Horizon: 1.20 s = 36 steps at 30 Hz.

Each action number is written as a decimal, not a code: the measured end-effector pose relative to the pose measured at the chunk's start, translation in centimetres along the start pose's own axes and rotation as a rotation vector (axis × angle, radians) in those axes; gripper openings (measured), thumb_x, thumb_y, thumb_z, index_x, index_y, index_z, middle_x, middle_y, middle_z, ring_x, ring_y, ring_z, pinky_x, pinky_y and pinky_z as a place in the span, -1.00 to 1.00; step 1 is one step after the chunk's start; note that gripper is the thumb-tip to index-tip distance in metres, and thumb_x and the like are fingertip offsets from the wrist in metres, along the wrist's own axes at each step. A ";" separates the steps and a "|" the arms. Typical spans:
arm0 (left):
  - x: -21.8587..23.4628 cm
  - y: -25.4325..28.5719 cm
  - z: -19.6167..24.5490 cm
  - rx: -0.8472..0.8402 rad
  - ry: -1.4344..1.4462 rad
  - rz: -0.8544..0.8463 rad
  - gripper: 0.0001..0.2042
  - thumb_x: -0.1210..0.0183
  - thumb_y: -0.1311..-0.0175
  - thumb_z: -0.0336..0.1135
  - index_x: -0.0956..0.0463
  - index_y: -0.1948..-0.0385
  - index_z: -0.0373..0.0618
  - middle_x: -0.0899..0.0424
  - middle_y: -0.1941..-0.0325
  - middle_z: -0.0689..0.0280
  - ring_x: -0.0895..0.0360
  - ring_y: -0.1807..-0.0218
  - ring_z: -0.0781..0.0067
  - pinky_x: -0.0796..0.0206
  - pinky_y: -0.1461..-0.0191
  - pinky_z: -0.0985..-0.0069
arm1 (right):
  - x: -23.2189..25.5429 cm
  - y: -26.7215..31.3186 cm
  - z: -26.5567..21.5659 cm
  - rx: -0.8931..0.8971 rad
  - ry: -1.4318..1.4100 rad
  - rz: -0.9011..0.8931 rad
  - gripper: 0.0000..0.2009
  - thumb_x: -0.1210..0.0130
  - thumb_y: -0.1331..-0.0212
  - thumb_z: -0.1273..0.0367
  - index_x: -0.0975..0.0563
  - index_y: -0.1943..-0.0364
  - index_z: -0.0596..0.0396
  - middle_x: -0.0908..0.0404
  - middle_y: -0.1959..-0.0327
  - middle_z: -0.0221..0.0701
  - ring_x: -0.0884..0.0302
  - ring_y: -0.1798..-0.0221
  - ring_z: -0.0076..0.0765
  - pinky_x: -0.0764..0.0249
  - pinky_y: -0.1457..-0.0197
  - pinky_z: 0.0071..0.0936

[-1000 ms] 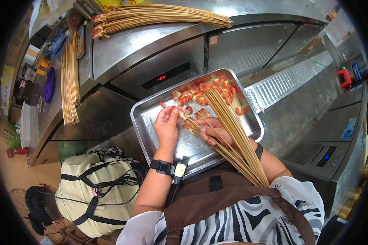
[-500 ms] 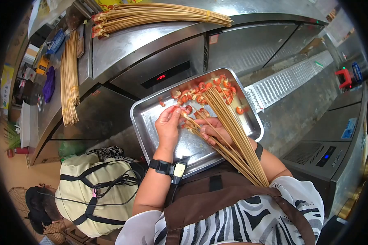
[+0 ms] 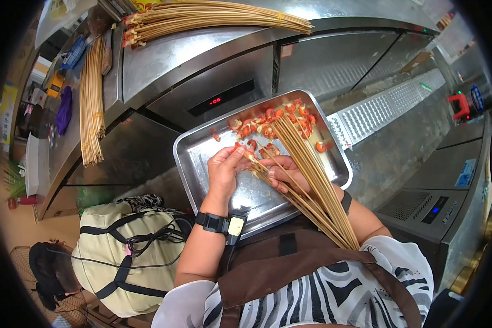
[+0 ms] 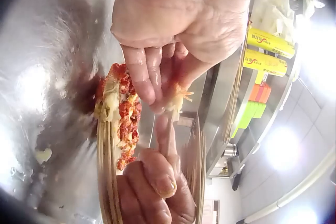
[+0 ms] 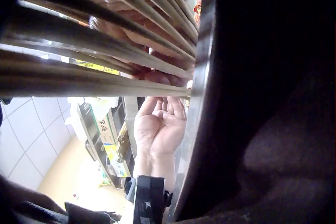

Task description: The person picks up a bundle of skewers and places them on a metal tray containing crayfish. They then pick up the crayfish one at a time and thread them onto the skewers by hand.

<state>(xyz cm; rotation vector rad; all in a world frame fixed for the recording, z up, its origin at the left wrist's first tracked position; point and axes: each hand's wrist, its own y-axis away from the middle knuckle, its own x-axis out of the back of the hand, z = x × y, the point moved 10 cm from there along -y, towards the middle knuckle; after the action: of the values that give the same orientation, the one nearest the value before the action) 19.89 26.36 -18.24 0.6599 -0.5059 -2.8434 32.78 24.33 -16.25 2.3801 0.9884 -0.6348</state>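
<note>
While my left hand [image 3: 222, 170] pinches a red-and-pale shellfish piece [image 4: 177, 100] at the tip of one skewer [image 4: 170, 136], my right hand [image 3: 283, 176] is clamped on that skewer, with a bundle of sticks [image 3: 318, 183] fanned over it. Piece is above the metal tray [image 3: 187, 188]; loose pieces [image 3: 302, 115] lie toward its far side. Red-tipped skewers [image 3: 213, 19] sit on the steel surface [image 3: 175, 57].

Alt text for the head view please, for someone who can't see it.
A person's left hand pinches red and white food on one of the long sticks held in the right hand, above a metal tray holding more. Bundled sticks lie on a steel counter; another person is lower left.
</note>
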 end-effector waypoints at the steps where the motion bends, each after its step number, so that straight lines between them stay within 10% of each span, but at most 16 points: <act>1: -0.1 0.1 -0.1 0.014 -0.010 -0.014 -0.84 -0.08 -0.19 -0.39 -0.47 0.29 -0.30 -0.61 0.34 0.14 -0.58 0.30 0.36 -0.41 0.21 0.49 | 0.0 0.0 0.0 -0.010 -0.010 0.001 -0.68 0.17 -0.27 0.39 -0.34 -0.08 0.16 -0.35 0.57 -0.56 -0.26 0.62 -0.72 -0.22 0.58 -0.79; 20: -0.9 0.5 -1.1 0.109 -0.021 -0.046 -0.85 -0.08 -0.20 -0.35 -0.50 0.33 -0.24 -0.62 0.35 0.20 -0.57 0.32 0.45 -0.38 0.28 0.58 | 0.1 0.0 -0.2 -0.058 0.072 0.089 -0.83 0.06 -0.19 0.40 -0.35 0.16 0.13 -0.43 0.50 -0.48 -0.32 0.56 -0.67 -0.26 0.52 -0.76; 24: -0.6 0.5 -0.4 0.020 -0.253 -0.013 -0.87 -0.12 -0.17 -0.36 -0.49 0.36 -0.24 -0.58 0.52 0.34 -0.49 0.51 0.63 -0.30 0.44 0.65 | 0.0 0.2 -3.7 0.268 0.232 0.160 -0.76 -0.01 -0.17 0.41 -0.36 0.10 0.15 -0.47 0.41 -0.44 -0.44 0.39 -0.59 -0.35 0.28 -0.72; 26: -0.5 0.3 -0.1 -0.091 -0.425 0.017 -0.86 -0.16 -0.12 -0.39 -0.48 0.35 -0.25 -0.56 0.52 0.37 -0.45 0.52 0.63 -0.30 0.44 0.65 | -0.4 0.5 -4.9 0.465 0.314 0.052 -0.75 0.02 -0.20 0.40 -0.37 0.06 0.16 -0.49 0.35 -0.42 -0.49 0.35 -0.56 -0.41 0.25 -0.68; 28: -0.8 0.8 1.5 -0.250 -0.600 0.097 -0.85 -0.17 -0.08 -0.42 -0.48 0.33 -0.26 -0.57 0.50 0.37 -0.44 0.53 0.62 -0.30 0.43 0.66 | -1.4 0.2 -0.6 0.030 0.034 -0.140 -0.77 0.13 -0.27 0.37 -0.37 0.04 0.14 -0.50 0.32 -0.38 -0.50 0.36 -0.56 -0.46 0.28 -0.65; 30: -3.4 3.7 7.3 -0.698 -1.027 0.276 -0.83 -0.16 -0.08 -0.41 -0.48 0.31 -0.23 -0.58 0.44 0.35 -0.44 0.52 0.62 -0.31 0.42 0.66 | -1.3 0.0 0.2 -0.016 0.070 -0.138 -0.77 0.18 -0.29 0.36 -0.36 0.04 0.14 -0.50 0.33 -0.38 -0.50 0.38 -0.56 -0.47 0.30 -0.64; 32: -3.1 3.3 6.9 -0.610 -0.948 0.205 -0.82 -0.07 -0.16 -0.41 -0.48 0.23 -0.24 -0.57 0.44 0.36 -0.41 0.54 0.65 -0.27 0.46 0.68 | -0.8 -0.2 0.7 -0.013 0.058 -0.118 -0.76 0.18 -0.29 0.35 -0.35 0.03 0.15 -0.49 0.33 -0.37 -0.49 0.38 -0.57 -0.47 0.30 -0.64; 34: -3.3 1.7 2.1 -0.040 -0.263 -0.075 -0.76 0.05 -0.23 -0.43 -0.47 0.12 -0.27 -0.56 0.46 0.36 -0.38 0.51 0.70 -0.19 0.45 0.76 | -0.6 -0.1 0.8 -0.012 0.052 -0.103 -0.78 0.20 -0.29 0.37 -0.35 0.06 0.15 -0.49 0.33 -0.37 -0.49 0.38 -0.57 -0.47 0.30 -0.64; 36: -4.3 1.6 2.1 -0.048 -0.260 -0.098 -0.74 0.08 -0.28 -0.38 -0.46 0.09 -0.29 -0.54 0.51 0.38 -0.38 0.50 0.72 -0.19 0.46 0.76 | -0.4 -0.1 0.9 -0.020 0.047 -0.083 -0.80 0.23 -0.29 0.39 -0.36 0.10 0.16 -0.48 0.33 -0.36 -0.48 0.37 -0.56 -0.47 0.29 -0.64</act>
<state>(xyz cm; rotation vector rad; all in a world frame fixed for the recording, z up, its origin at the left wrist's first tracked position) 22.90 26.53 -14.18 0.3154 -0.4525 -3.0422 32.24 23.71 -16.77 2.3564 1.1133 -0.5978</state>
